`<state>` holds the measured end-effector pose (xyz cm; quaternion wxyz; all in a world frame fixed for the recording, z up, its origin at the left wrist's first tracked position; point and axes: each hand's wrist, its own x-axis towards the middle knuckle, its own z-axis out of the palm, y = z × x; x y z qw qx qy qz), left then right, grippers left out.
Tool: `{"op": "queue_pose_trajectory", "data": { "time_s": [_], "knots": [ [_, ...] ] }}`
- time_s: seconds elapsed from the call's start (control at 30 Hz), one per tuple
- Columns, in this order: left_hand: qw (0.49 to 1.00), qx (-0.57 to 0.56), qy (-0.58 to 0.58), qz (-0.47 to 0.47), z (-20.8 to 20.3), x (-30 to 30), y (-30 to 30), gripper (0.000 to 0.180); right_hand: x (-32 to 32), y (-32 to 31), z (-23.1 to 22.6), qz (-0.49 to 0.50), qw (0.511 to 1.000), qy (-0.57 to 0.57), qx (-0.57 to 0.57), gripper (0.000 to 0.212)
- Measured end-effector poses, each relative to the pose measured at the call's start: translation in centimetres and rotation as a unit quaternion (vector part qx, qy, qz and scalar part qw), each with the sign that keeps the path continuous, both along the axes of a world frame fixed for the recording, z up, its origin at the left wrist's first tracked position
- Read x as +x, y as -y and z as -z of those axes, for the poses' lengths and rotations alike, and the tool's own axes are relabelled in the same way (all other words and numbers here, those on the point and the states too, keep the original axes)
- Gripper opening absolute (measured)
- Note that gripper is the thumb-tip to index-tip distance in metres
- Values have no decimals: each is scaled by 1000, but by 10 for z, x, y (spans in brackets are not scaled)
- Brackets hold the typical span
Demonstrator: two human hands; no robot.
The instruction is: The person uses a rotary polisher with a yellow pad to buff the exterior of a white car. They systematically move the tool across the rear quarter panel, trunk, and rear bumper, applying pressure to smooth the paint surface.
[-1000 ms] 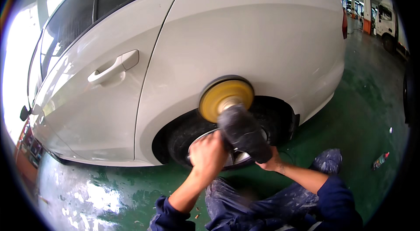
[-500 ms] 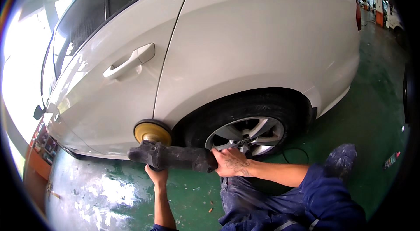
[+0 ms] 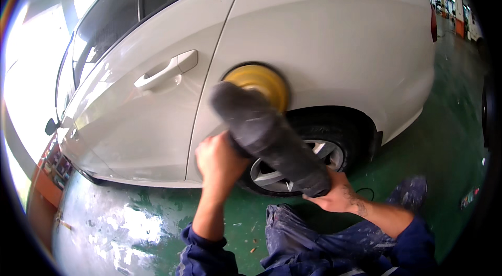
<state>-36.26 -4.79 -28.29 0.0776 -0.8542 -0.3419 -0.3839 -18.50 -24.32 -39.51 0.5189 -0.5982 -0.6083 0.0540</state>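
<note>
A black electric car polisher (image 3: 269, 137) with a round yellow backing plate and dark-rimmed pad (image 3: 261, 80) is between my hands, slightly blurred. Its pad lies against the white car's rear panel (image 3: 334, 51), above and left of the wheel arch. My left hand (image 3: 222, 158) is wrapped round the side handle near the polisher's head. My right hand (image 3: 337, 192) grips the rear end of the body, in front of the wheel (image 3: 324, 156). The pad's working face is hidden against the panel.
A white rear door with its handle (image 3: 167, 70) is left of the panel seam. Green floor (image 3: 240, 229), wet and shiny at left, runs below the car. A cable (image 3: 366, 191) lies near my knee, a small bottle (image 3: 469, 198) at far right. Orange shelving (image 3: 48, 192) stands at left.
The polisher has moved up and right, from beside the lower door seam onto the rear panel above the wheel arch. It now slants, head up-left. Both hands moved with it.
</note>
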Motion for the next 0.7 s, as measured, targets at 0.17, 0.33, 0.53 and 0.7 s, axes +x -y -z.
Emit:
{"op": "queue_pose_trajectory", "data": {
  "time_s": [0.17, 0.33, 0.53, 0.7],
  "knots": [
    [995, -19, -60, 76, 22, 46, 34, 23, 28, 25, 57, 29, 999, -24, -26, 45],
    [992, -66, 32, 99, 70, 23, 23, 21, 41, 0, 76, 58, 995, 70, -45, 40],
    [955, -99, 281, 8, 216, -63, -65, 20, 5, -91, 90, 51, 969, 143, -194, 53],
    [856, -248, 451, -43, 389, -151, -136, 36, -59, -181, 129, -42, 921, 299, -245, 38]
  ]
}}
